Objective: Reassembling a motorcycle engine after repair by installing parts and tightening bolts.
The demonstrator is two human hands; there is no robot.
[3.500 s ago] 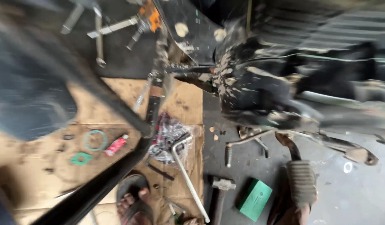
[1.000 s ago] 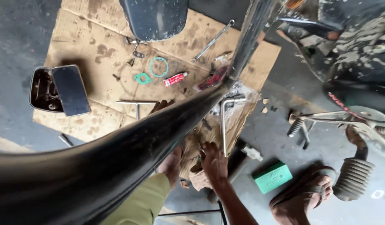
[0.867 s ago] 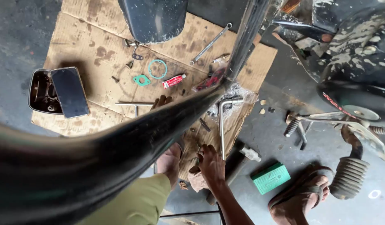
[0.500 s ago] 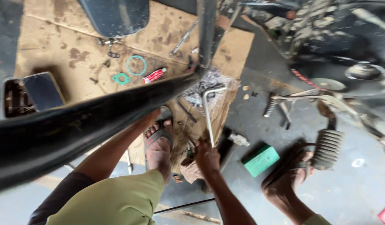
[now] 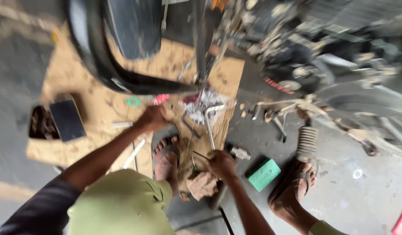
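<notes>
Left hand (image 5: 152, 118) over cardboard (image 5: 92, 104), right hand (image 5: 222, 164) at L-shaped wrench (image 5: 209, 126)

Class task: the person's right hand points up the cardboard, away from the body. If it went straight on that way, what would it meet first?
Probably the L-shaped metal wrench, lying just ahead of the right hand; blur hides whether they already touch.

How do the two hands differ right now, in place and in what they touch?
The left hand reaches farther out over the cardboard, near the green ring; the right hand sits closer in, at the L-shaped wrench beside a rag. Both are blurred; neither grip is clear.
</notes>
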